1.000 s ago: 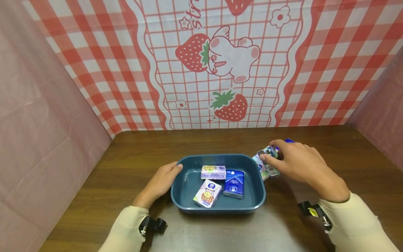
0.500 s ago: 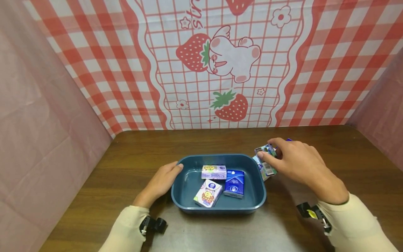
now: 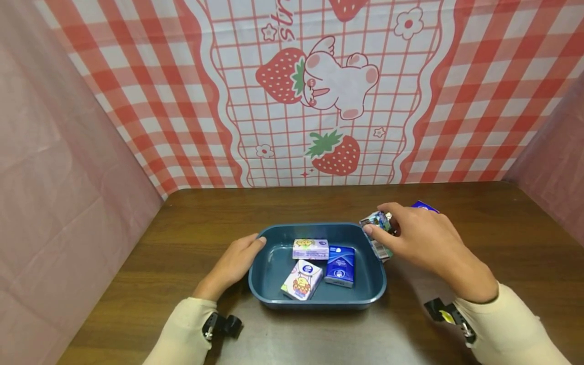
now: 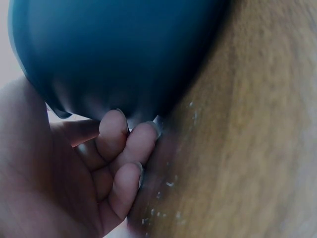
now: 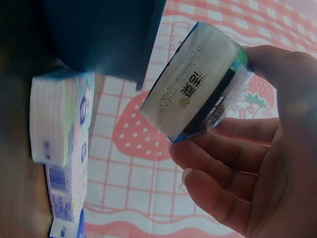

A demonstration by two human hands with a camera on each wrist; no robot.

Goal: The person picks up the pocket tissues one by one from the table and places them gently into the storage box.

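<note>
My right hand [image 3: 422, 238] pinches a small tissue pack [image 3: 376, 223] between thumb and fingers, close by the right end of a dark blue-green bin [image 3: 317, 305]. In the right wrist view the tissue pack [image 5: 193, 84] is tilted, its pale printed end facing the camera, near the bin's rim [image 5: 148, 54]. My left hand [image 3: 233, 263] holds the bin's left end, thumb at the rim; in the left wrist view curled fingers [image 4: 136, 141] lie against the outer wall. Inside lie a lilac tissue pack [image 3: 310, 249], a white one [image 3: 302, 280] and a blue one [image 3: 340, 266].
A blue pack [image 3: 424, 206] shows behind my right hand on the wooden table [image 3: 219, 208]. In the right wrist view, white-sided packs [image 5: 52, 119] stand in a row beside the bin. A red-and-white checked cloth [image 3: 150, 76] hangs at the back; pink curtains [image 3: 59, 177] flank both sides.
My right hand has lifted the tissue pack off the group on the right and moved left with it to the bin's edge. The left hand and the bin stay put.
</note>
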